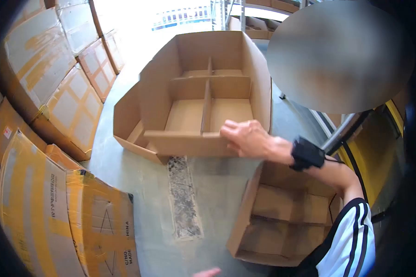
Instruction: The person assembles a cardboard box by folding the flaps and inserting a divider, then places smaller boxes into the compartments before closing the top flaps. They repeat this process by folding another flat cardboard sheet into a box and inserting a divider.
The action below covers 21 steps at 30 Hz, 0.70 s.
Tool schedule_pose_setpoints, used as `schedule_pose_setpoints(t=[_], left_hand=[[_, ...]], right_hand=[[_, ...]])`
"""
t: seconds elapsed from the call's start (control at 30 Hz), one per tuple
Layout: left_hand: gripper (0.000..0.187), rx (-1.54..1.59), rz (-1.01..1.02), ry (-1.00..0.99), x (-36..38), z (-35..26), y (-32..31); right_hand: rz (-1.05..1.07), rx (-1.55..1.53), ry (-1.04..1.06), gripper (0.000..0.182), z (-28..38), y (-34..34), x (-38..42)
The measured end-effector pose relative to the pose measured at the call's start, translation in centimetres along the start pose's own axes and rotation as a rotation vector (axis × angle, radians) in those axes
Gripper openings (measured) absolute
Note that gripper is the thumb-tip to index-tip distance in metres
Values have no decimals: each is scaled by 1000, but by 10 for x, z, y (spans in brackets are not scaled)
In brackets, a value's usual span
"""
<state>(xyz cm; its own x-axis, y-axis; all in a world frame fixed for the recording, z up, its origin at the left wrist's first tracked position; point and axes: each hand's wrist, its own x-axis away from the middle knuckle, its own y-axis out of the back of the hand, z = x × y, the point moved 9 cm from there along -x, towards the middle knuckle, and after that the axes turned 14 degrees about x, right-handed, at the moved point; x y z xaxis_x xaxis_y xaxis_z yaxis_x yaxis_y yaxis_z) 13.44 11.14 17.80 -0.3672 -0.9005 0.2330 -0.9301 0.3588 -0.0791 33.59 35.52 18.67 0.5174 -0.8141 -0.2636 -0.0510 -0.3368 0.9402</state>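
Observation:
My right hand [248, 137], with a black device on its wrist, is closed over the front edge of a cardboard box with dividers [189, 144]. The fingers curl round the low front wall, right of its middle. This box has tall slanted side walls and a back wall, with crossed cardboard partitions inside. Of my left hand [208, 273], only fingertips show at the bottom edge, stretched out and touching nothing visible. Beneath my right forearm stands a second cardboard divider box [241, 221], partly covered by the arm and sleeve.
Another low cardboard box [126, 121] sits behind the held box, on its left. Taped cartons [37, 60] are stacked along the left, with a large carton [101, 221] nearer. A rough patch [185, 207] marks the grey floor. Shelving [259, 27] stands behind; a blurred oval covers the upper right.

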Motion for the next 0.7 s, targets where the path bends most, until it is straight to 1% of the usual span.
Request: schedule_pose_setpoints(t=[0.03,0.07,0.13,0.17,0.23,0.33,0.37,0.4,0.43,0.47,0.5,0.53,0.57,0.6,0.63,0.67,0.7], left_hand=[[50,-192,-59,-148,-9,-8,7],[58,-383,-115,-300,-20,-12,14],[76,-760,-226,-612,-27,-33,13],[82,-964,-263,-647,-31,-52,2],[85,-1212,-276,-716,-45,-77,-28],[82,-1191,-144,-554,-82,-58,-49],[62,-1185,-108,-493,-83,-46,-51],[51,-1167,-120,-541,-78,-38,-54],[40,-1149,-134,-586,-73,-29,-55],[36,-1144,-114,-584,-72,-22,-54],[31,-1139,-113,-579,-71,-17,-50],[28,-1135,-129,-569,-69,-16,-43],[25,-1172,-124,-585,-69,-17,-43],[23,-1142,-106,-643,-68,-14,-40],[21,-1159,-85,-615,-68,-17,-40],[20,-1124,-69,-609,-70,-14,-38],[20,-1113,-49,-596,-68,-20,-42]], right_hand=[[49,-8,63,34,16,12,20],[96,-20,103,35,32,25,37],[39,-17,169,31,58,51,66],[6,7,202,29,69,63,78],[-65,-21,228,24,88,82,99],[-152,22,277,16,114,106,128],[-187,42,283,15,118,106,139],[-158,39,269,19,115,100,150],[-272,72,252,24,105,112,163],[-391,102,242,30,95,125,179],[-331,125,230,38,80,131,197],[-253,141,187,35,65,123,218],[-185,87,89,36,44,117,241],[-149,28,7,38,25,105,275],[-74,71,-24,30,11,73,322],[45,13,-19,34,-10,9,395],[258,157,141,32,6,-2,424]])
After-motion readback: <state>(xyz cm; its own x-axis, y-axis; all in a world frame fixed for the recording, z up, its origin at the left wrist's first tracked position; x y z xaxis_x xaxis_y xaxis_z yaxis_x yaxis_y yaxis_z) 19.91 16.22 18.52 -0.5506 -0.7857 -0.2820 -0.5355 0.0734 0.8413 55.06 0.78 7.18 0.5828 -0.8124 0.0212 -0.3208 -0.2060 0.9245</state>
